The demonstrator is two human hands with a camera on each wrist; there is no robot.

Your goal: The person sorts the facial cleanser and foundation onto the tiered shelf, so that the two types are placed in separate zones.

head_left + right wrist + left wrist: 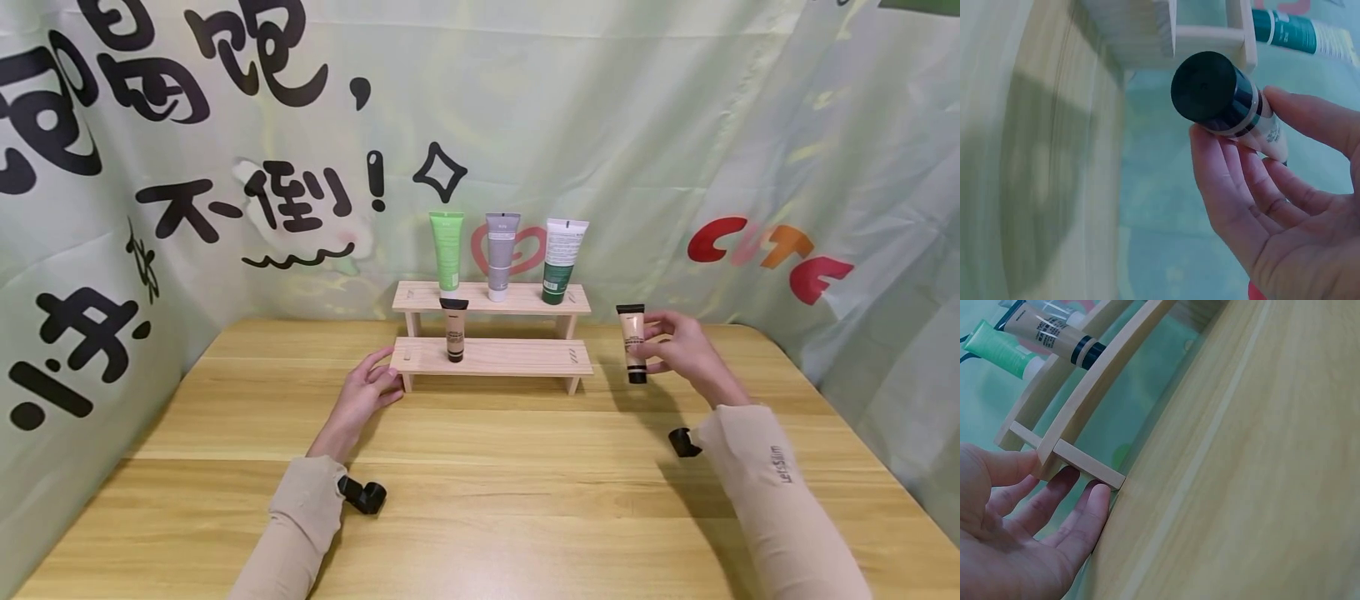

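A beige tube with a black cap (pixel 633 337) is pinched between the thumb and fingers of my right hand (pixel 678 346), cap down, above the table to the right of the two-tier wooden display stand (pixel 517 360). The right wrist view shows its black cap (pixel 1204 87) close up. At the stand's left end, my left hand (pixel 363 396) holds the edge of the lower shelf, thumb on the board end (pixel 1047 459) and fingers by the leg. A similar beige tube (pixel 455 329) stands on the lower tier, left of its middle.
On the upper tier stand a green tube (pixel 447 254), a grey-purple tube (pixel 501 254) and a white and dark green tube (pixel 562 260). A printed cloth (pixel 600 125) hangs behind the wooden table (pixel 487 500).
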